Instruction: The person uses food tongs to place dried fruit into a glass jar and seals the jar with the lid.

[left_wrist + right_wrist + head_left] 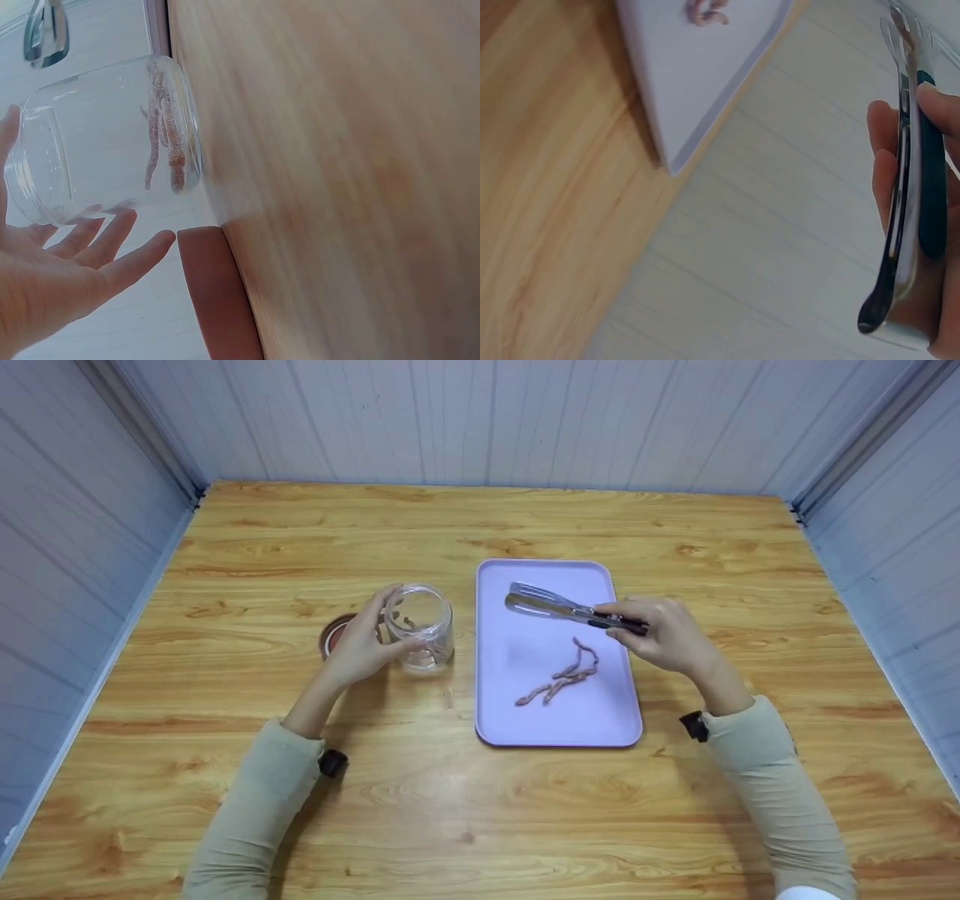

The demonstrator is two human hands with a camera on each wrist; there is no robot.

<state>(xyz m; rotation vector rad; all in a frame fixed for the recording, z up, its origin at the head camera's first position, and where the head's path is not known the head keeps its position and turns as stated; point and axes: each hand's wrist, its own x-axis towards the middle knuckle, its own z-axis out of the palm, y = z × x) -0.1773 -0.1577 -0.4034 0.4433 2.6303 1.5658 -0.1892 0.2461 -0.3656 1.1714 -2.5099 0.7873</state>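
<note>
My left hand (361,643) holds a clear glass jar (442,651) near its mouth, thumb at the front and fingers behind. The jar stands upright and uncovered on the table. Inside, at its bottom, lie a few thin brown twisted strips (172,135). A pair of metal food tongs (551,607) with dark handles is gripped by my right hand (664,634), above the upper part of a lilac tray (517,727). Nothing shows between the tongs' ends. More brown, knobbly strips (571,678) lie in a loose heap on the tray.
A reddish-brown round lid (327,640) lies on the table left of the jar, partly hidden by my left hand. The wood-patterned table (420,825) is bordered by pale panel walls (450,420) at the back and both sides.
</note>
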